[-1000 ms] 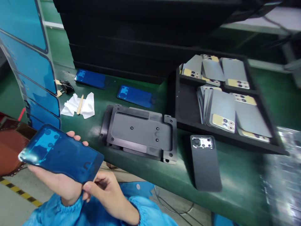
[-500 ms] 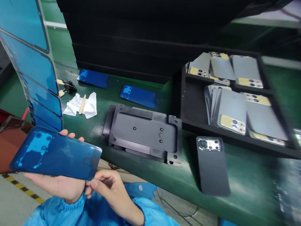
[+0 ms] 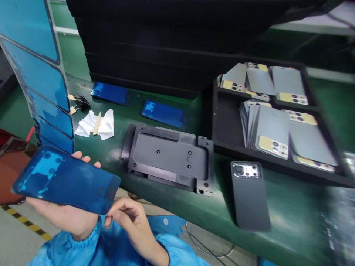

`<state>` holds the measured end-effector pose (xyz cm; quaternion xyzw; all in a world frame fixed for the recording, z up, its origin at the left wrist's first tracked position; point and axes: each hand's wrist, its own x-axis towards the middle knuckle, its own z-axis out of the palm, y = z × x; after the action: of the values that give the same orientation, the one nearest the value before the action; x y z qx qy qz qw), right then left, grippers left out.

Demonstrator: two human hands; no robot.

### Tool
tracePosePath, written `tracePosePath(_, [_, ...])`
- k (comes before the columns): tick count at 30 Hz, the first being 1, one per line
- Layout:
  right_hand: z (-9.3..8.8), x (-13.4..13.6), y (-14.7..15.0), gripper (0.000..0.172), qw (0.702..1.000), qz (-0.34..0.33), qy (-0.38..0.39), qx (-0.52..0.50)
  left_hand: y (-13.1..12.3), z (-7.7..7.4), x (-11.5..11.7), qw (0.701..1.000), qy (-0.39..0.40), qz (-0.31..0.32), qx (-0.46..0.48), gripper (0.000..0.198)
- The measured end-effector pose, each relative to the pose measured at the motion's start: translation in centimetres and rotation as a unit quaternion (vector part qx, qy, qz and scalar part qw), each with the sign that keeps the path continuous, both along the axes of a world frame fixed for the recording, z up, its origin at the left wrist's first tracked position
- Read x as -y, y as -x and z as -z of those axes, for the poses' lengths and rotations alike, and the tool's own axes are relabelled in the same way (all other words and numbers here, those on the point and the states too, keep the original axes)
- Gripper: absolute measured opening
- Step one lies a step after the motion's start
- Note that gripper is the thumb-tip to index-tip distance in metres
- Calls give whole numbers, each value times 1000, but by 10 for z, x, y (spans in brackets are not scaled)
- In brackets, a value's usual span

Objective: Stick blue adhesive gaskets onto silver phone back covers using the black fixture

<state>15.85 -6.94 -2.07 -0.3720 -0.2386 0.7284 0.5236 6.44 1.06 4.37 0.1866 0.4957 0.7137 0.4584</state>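
Note:
My left hand (image 3: 65,218) supports a phone-shaped blue film (image 3: 74,181) from beneath, its fingertips showing past the far edge. Light blue patches and round camera marks lie at the film's left end. At the near right corner of the same film, my right hand (image 3: 129,218) has curled fingers, with thumb and forefinger closed at the clear tab. Right of both hands, a dark grey fixture (image 3: 169,155) with a shallow phone-shaped recess rests on the green table (image 3: 177,207). A dark phone back cover (image 3: 251,199) with a camera window lies farther right.
A hanging sheet of blue films (image 3: 41,74) stands at the left, beside a black binder clip (image 3: 81,102). White tissue (image 3: 107,127) carries a small wooden stick (image 3: 97,123). Two blue films (image 3: 162,112) lie behind the fixture. A black tray (image 3: 229,122) holds several grey phone covers (image 3: 273,125).
The film in my left hand has tilted slightly, and its glare has faded. My right fingers have shifted a little at its corner. The table items stay put.

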Motion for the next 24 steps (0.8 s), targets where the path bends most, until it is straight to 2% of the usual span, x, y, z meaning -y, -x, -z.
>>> tracePosePath(1, [0,0,-3,43,1000,23,-5,14,2,-3,0,1000,23,19,4,70])
tracePosePath(3, [-2,-1,-12,47,997,71,-14,40,6,-8,4,990,78,113,40,69])
tracePosePath(6, [-8,-1,-24,41,977,102,-109,153,6,-12,23,936,163,281,138,71])
tracePosePath(8, [-11,3,-27,40,947,122,-183,233,3,-10,36,913,185,326,162,77])
tracePosePath(9, [-11,5,-27,42,934,139,-206,257,2,-7,39,914,181,331,149,80])
tracePosePath(11, [-10,8,-27,42,922,181,-213,269,3,0,40,926,157,338,63,80])
tracePosePath(12, [-9,9,-27,41,917,195,-214,276,5,5,38,930,136,342,-7,72])
tracePosePath(14, [-8,9,-28,39,910,208,-213,289,14,14,32,919,75,352,-161,50])
tracePosePath(16, [-8,6,-32,39,907,200,-218,298,24,21,27,900,-3,340,-273,53])
tracePosePath(19, [-13,3,-38,38,904,182,-236,305,32,24,24,881,-92,323,-332,56])
tracePosePath(21, [-18,2,-42,38,900,192,-243,307,30,19,22,857,-140,361,-340,53])
tracePosePath(24, [-23,0,-46,39,887,230,-247,315,19,9,18,801,-221,431,-353,48])
